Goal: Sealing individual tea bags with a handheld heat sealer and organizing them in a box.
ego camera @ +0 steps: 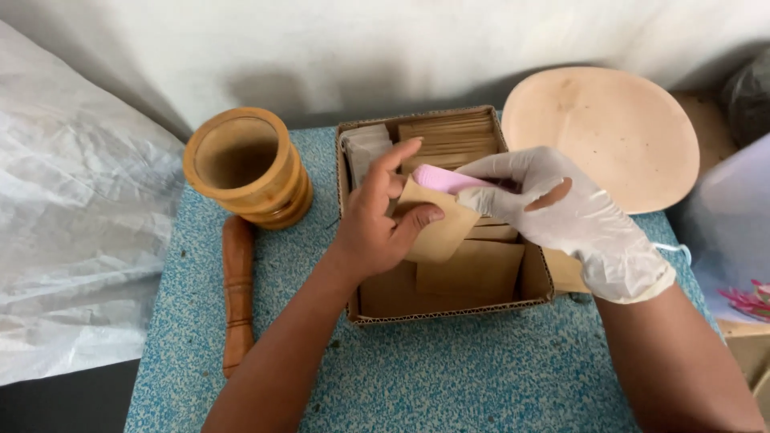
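— What's on the speckled blue table (449,377)?

— An open cardboard box (533,285) of brown paper sachets. The bare left hand (377,220) pinches one brown sachet (437,228) above it; the gloved right hand (573,216) grips a pink stick (449,180).

— Finished?

— Seemingly midway; many packed, space left.

An open brown cardboard box (536,282), rectangular, sits at the frame's centre. Flat brown paper packets (473,271) lie in its lower half, thin tan ones (449,135) stacked at its upper end, pale ones (365,148) at upper left. 1 small brown packet (437,232) is pinched above the box.
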